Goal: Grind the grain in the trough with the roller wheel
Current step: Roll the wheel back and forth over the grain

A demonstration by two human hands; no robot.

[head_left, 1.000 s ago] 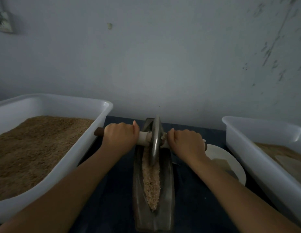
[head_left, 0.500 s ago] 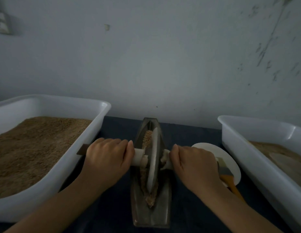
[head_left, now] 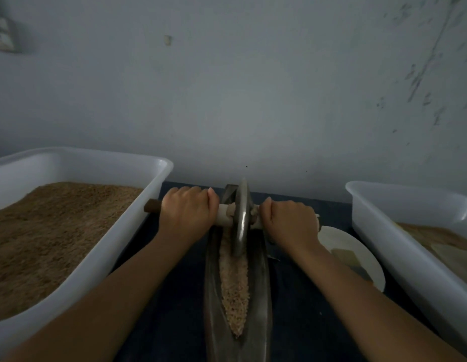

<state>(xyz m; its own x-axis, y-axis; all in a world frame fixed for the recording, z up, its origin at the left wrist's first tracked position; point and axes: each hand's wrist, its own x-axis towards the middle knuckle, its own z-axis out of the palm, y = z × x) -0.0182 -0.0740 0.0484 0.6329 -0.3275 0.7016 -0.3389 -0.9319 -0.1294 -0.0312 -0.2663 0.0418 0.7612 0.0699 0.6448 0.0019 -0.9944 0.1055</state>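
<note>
Between 2 gripping hands [head_left: 240, 220]: roller wheel [head_left: 242, 218].

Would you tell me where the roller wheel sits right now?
In the head view, the roller wheel stands at the trough's far end, between the left hand and right hand.

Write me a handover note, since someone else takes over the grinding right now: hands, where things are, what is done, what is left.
Left hand grips the wooden axle handle left of the roller wheel; right hand grips it on the right.
The wheel stands upright at the far end of the metal trough, between two white tubs.
Grain lies along the groove toward the near end, still coarse.
Done: grain loaded, wheel seated.
Left: probably many more passes along the full groove.
</note>
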